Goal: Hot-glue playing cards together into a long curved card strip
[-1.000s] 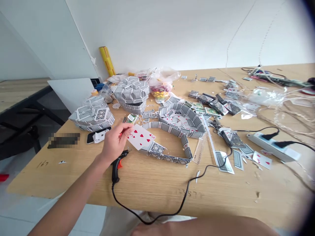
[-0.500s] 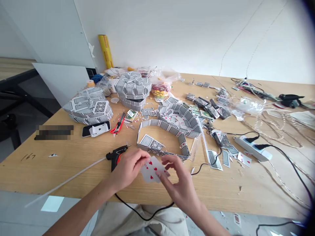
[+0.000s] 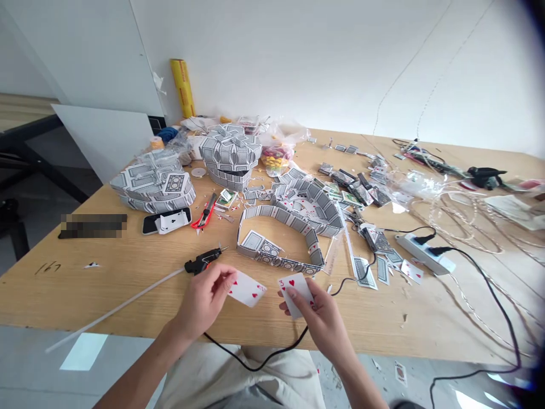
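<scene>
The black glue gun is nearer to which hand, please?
Left. The left hand is just on the near side of the black glue gun; the right hand is farther away, to its right.

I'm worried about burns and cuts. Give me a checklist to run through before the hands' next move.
1. Left hand gripping left card: ok, pinched at one end.
2. Right hand gripping right card: ok, thumb on its face.
3. Cards apart: ok, a gap shows.
4. Utility knife away from both hands: ok, beside the phone.
5. Glue gun clear of left hand: cannot tell, they overlap in view.
6. Glue gun cool: cannot tell.
</scene>
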Tool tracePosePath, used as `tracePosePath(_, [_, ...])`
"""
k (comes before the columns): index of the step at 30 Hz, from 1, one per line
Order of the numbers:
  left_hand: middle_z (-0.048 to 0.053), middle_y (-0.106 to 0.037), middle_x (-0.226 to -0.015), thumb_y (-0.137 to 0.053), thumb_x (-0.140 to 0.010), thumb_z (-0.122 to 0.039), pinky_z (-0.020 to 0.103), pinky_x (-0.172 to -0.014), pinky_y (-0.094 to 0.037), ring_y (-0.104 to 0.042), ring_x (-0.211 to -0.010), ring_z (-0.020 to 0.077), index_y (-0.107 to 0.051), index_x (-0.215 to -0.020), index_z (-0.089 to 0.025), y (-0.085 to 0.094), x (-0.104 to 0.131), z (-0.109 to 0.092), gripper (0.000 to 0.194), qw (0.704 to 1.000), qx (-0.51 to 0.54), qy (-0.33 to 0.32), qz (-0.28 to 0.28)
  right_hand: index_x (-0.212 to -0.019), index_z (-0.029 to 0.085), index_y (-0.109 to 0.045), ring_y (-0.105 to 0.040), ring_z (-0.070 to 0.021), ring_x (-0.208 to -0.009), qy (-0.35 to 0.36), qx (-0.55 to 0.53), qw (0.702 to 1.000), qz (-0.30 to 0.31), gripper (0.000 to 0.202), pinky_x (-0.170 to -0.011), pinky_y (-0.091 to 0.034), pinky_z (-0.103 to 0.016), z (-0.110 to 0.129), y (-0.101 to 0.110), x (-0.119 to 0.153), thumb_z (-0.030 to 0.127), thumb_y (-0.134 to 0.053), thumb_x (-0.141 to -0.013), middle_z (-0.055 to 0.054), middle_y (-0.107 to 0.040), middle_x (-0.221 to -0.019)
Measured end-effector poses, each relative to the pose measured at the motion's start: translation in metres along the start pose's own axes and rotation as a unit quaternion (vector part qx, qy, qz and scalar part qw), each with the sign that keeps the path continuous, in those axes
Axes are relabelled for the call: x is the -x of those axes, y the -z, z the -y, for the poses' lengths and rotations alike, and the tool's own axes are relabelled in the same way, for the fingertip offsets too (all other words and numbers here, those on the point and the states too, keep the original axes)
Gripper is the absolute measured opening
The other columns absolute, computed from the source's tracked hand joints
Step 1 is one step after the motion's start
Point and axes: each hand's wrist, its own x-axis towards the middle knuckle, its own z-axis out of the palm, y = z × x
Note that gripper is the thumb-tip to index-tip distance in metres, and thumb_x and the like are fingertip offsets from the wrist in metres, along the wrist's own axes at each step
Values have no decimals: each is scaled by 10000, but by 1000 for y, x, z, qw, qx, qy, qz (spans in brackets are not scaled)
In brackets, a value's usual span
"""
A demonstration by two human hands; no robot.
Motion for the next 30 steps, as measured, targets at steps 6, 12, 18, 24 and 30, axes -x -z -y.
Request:
tracePosePath(6, [10, -788, -909, -614, -1087, -328, 248, -671, -523, -727, -686, 142, -702, -1132, -209, 45, -34, 28, 155, 970, -196, -21, -146, -1095, 177, -713, -806, -268, -795, -6, -29, 999, -14, 520, -714, -657, -375, -7, -1, 4, 663, -783, -923, -145, -835, -1041])
tracePosePath(12, [82, -779, -1144, -514, -1095, -342, 301, -785, -568, -757, -909, 204, -716, -1133, -212, 61, -73, 54, 243, 962, -256, -40, -87, -1078, 178, -716, -801, -255, -794, -2, -37, 999, -26, 524, -723, -648, -359, -5, -10, 6, 669, -793, -913, -144, -835, -1036])
tracePosePath(18, [102, -750, -1270, -506, -1046, -309, 371, -817, -565, -750, -975, 268, -765, -1130, -221, 59, -77, 55, 287, 940, -333, 35, 58, -1115, 194, -703, -808, -265, -841, -3, -26, 1000, -3, 519, -748, -645, -363, -10, -9, 3, 673, -774, -929, -139, -833, -1077])
tracePosePath(24, [77, -773, -1130, -511, -1068, -336, 341, -791, -525, -734, -947, 251, -734, -1001, -232, 49, -59, 37, 255, 958, -282, 9, 46, -1111, 199, -702, -804, -263, -839, 5, -13, 999, 33, 481, -754, -648, -374, -12, -12, -5, 644, -771, -944, -135, -831, -1088])
tracePosePath(30, [52, -800, -1030, -560, -1064, -289, 294, -712, -508, -674, -723, 161, -735, -995, -217, 35, -79, -5, 201, 981, -176, -76, 9, -1091, 186, -705, -796, -242, -847, 96, 25, 993, 69, 422, -755, -650, -351, 38, -16, -35, 593, -738, -986, -93, -804, -953])
